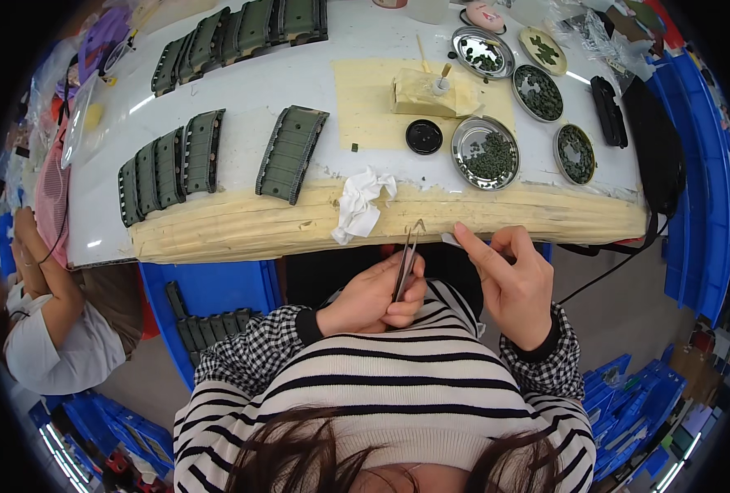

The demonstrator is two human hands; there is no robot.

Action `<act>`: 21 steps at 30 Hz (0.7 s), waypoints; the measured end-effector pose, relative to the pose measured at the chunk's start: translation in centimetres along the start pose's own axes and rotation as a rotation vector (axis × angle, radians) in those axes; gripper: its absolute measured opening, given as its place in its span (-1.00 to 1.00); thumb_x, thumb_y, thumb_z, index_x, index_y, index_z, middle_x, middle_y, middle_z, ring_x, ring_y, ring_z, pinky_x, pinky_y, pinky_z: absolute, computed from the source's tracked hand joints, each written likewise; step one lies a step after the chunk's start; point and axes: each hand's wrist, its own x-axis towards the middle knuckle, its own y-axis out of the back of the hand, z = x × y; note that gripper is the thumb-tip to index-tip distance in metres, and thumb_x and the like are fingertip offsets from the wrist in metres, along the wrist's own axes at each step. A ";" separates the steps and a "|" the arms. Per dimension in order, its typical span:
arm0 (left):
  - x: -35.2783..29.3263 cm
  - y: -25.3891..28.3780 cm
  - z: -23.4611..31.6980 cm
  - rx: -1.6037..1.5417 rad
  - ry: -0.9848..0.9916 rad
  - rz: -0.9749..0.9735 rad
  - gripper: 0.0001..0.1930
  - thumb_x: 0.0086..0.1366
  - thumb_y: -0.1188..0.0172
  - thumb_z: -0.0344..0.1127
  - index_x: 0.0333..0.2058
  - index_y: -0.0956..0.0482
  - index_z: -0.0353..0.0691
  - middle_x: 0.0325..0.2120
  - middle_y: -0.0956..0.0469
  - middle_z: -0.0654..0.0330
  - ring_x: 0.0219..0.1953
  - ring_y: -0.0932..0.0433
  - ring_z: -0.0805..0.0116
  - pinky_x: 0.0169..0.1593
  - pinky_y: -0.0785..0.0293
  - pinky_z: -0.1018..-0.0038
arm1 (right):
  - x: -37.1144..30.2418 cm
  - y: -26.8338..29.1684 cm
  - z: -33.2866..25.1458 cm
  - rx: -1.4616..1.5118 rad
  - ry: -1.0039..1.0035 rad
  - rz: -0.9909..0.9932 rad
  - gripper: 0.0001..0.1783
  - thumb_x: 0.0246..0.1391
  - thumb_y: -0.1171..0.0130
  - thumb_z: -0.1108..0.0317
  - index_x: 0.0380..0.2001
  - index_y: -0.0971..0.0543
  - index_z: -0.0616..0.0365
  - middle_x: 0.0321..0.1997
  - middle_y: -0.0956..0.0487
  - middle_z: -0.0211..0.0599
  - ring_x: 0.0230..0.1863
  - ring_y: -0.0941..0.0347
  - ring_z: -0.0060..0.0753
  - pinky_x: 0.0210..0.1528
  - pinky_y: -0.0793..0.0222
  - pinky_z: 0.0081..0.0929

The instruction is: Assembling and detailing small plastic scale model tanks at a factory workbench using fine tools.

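My left hand (376, 297) is closed around a pair of metal tweezers (406, 267), held upright with the slightly parted tips pointing at the table edge. To its right, my right hand (513, 279) has its index finger stretched forward and the other fingers curled. A small whitish flat piece (450, 239) shows at that fingertip, seemingly pinched there; the thumb is mostly hidden. A crumpled white tissue (358, 205) lies just beyond the tweezers on the tape-covered table edge (266, 223). Further off, a curved dark green ribbed panel (292, 154) lies on the table.
Round dishes of small dark green pieces, including a metal dish (466, 177), stand at the right. Nearby are a black lid (423, 137) and a taped block (406, 92) holding a small bottle. More green panels (161, 174) lie left. Another person (69, 329) sits at far left.
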 end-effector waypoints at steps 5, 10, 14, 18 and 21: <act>0.0 -0.8 -0.3 0.030 -0.004 -0.072 -0.60 0.48 0.36 0.09 -0.19 -0.26 -0.11 -0.51 -0.16 0.31 -0.62 0.02 0.59 -0.61 0.08 0.70 | 0.1 -0.1 0.1 0.041 -0.025 0.046 -0.42 -0.14 -0.25 0.54 0.03 -0.59 -0.18 -0.47 -0.32 -0.36 -0.53 -0.34 -0.39 -0.49 -0.33 -0.48; 0.2 -0.1 -0.1 0.114 -0.014 -0.246 -0.57 0.48 0.44 0.11 -0.28 -0.24 -0.10 -0.60 -0.07 0.38 -0.63 0.06 0.60 -0.62 0.07 0.68 | -0.1 -0.1 0.3 0.049 -0.039 0.051 -0.43 -0.14 -0.25 0.54 0.02 -0.60 -0.18 -0.47 -0.32 -0.37 -0.53 -0.34 -0.39 -0.49 -0.33 -0.48; 0.5 -0.2 0.0 -0.018 0.007 -0.295 -0.60 0.49 0.43 0.08 -0.34 -0.22 -0.07 -0.68 0.03 0.43 -0.65 0.09 0.61 -0.64 0.06 0.67 | 0.0 -0.2 0.4 0.026 -0.009 0.034 -0.44 -0.13 -0.24 0.54 0.01 -0.61 -0.18 -0.47 -0.31 -0.37 -0.54 -0.32 -0.39 -0.50 -0.31 -0.48; 0.4 -0.9 0.3 -0.022 -0.010 -0.207 -0.60 0.49 0.43 0.08 -0.37 -0.21 -0.05 -0.69 0.05 0.43 -0.67 0.10 0.61 -0.64 0.06 0.67 | 0.0 -0.3 0.3 -0.002 0.041 0.018 -0.43 -0.12 -0.22 0.54 0.02 -0.60 -0.20 -0.48 -0.30 -0.37 -0.55 -0.32 -0.40 -0.50 -0.30 -0.47; 0.5 -0.6 0.3 -0.021 -0.006 -0.230 -0.60 0.50 0.42 0.07 -0.40 -0.19 -0.05 -0.69 0.03 0.43 -0.66 0.09 0.60 -0.64 0.06 0.67 | 0.0 -0.9 0.3 -0.047 0.087 0.004 -0.40 -0.14 -0.21 0.53 0.05 -0.58 -0.21 -0.47 -0.31 -0.38 -0.53 -0.32 -0.41 -0.50 -0.31 -0.47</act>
